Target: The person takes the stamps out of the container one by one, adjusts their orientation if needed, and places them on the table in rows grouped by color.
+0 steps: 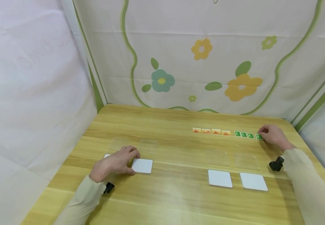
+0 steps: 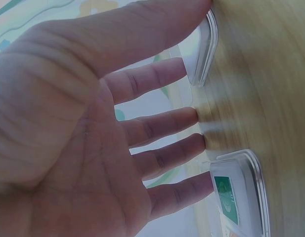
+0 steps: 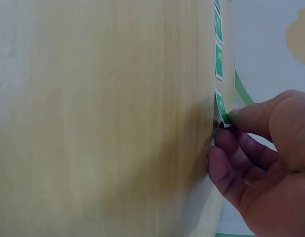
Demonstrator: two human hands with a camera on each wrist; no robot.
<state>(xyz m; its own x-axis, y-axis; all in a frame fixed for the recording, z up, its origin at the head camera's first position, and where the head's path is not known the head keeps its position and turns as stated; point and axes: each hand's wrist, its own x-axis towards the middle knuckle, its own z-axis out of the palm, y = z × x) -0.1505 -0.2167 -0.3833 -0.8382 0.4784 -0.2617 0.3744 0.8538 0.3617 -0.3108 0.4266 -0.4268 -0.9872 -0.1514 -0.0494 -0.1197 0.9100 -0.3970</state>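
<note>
My left hand (image 1: 117,163) reaches over the table's left side, fingers extended. Its thumb and index fingertip are at the near and far left corners of a white-topped flat clear case (image 1: 142,166). Beside the little finger, a second such case (image 2: 253,187) carries a green stamp-like sticker (image 2: 226,200); the hand mostly hides this case in the head view. At the far right, my right hand (image 1: 275,137) pinches a small green sticker (image 3: 221,109) between thumb and index finger. This sticker is at the right end of a green row, its gripped edge raised.
Several orange-and-white stickers (image 1: 211,131) continue the row leftward from the green stickers (image 1: 244,134). Two more white-topped cases (image 1: 220,178) lie front right. Transparent flat pieces (image 1: 217,157) lie behind both pairs of cases. A flowered cloth (image 1: 179,56) hangs behind the table.
</note>
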